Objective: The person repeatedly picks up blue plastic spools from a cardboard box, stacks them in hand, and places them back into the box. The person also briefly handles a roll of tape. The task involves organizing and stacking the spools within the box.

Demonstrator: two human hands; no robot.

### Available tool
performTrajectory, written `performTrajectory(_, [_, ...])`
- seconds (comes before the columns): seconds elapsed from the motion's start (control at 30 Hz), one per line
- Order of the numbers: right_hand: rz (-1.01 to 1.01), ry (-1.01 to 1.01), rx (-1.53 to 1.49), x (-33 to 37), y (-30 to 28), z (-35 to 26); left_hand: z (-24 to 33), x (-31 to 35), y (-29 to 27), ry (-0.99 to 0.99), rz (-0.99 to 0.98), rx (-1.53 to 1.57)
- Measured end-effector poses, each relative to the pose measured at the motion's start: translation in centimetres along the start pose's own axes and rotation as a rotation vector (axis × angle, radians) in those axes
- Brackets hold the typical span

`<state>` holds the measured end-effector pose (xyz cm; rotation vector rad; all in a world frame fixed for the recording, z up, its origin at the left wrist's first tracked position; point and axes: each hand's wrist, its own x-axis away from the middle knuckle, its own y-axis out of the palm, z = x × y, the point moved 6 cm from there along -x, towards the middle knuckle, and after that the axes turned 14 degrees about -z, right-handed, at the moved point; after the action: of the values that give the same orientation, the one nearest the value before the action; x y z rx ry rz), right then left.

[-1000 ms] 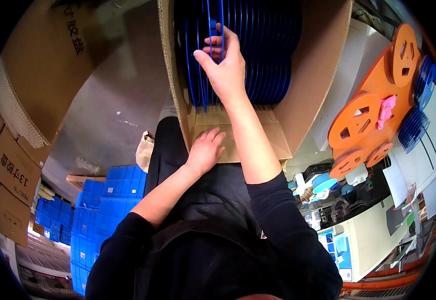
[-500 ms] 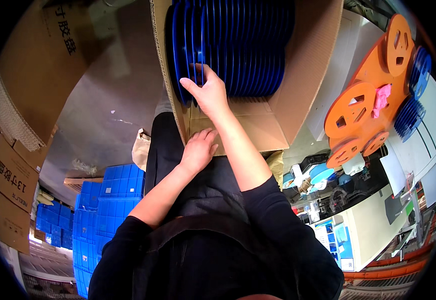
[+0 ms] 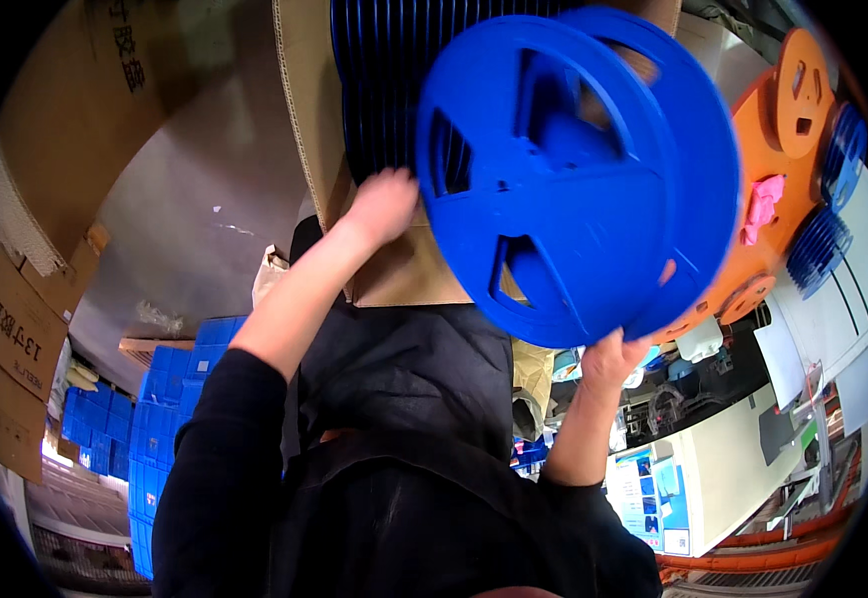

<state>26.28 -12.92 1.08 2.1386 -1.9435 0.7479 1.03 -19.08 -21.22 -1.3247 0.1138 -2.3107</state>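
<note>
A large blue plastic reel, two round flanges with cut-out windows, is tilted in front of the open cardboard box. My right hand grips its lower rim, fingers partly hidden behind the flange. Motion blurs my left hand, which is at the box's near end, beside the reel's left edge and close to the blue reels packed upright in a row. Its fingertips are not clear, so whether they touch anything cannot be told. The lifted reel hides much of the box's right side.
To the right, orange reels lie with a pink cloth and smaller blue reels. Blue crates are stacked at lower left, near printed cardboard cartons. A cluttered bench stands at lower right.
My right hand has moved from the reels inside the box to the lower right, bringing a blue reel out. My left hand has risen from the box's near edge toward the packed reels.
</note>
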Motion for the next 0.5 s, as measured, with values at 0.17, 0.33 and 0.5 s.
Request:
performTrajectory(0.17, [0.06,-0.068,0.012,0.6,-1.5,1.2,0.6,-7.3,-5.3,0.041,0.481,-0.16])
performTrajectory(0.33, [0.093,-0.033,0.121,0.7,-0.5,2.7,-1.3,-9.5,-1.9,-0.061,0.427,-0.154])
performTrajectory(0.5, [0.07,-0.037,0.019,0.9,0.1,3.9,-2.2,-8.0,-1.5,-0.066,0.424,-0.164])
